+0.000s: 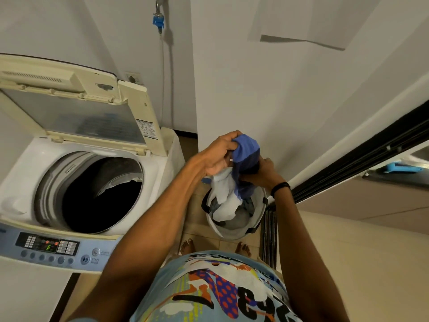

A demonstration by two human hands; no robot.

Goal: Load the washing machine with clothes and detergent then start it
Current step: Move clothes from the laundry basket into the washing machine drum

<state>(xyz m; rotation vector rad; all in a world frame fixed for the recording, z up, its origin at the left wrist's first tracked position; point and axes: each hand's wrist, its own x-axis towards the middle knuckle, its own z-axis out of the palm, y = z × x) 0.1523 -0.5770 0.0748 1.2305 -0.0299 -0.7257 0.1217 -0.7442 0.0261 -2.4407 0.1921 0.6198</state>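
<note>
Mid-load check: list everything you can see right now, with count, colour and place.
washing machine: one, white, left
lid: one, cream, raised open
drum: one, grey, dark cloth inside
control panel: one, pale blue, machine front
laundry basket: one, white, floor right of machine
blue garment: one, blue, held above basket
white garment: one, white, hanging below hands into basket
tap fitting: one, blue, wall above machine
door track: one, black, right
wristband: one, black, right wrist
feet: two, bare, beside basket
left hand: one, grips blue garment's top
right hand: one, grips its lower part
</note>
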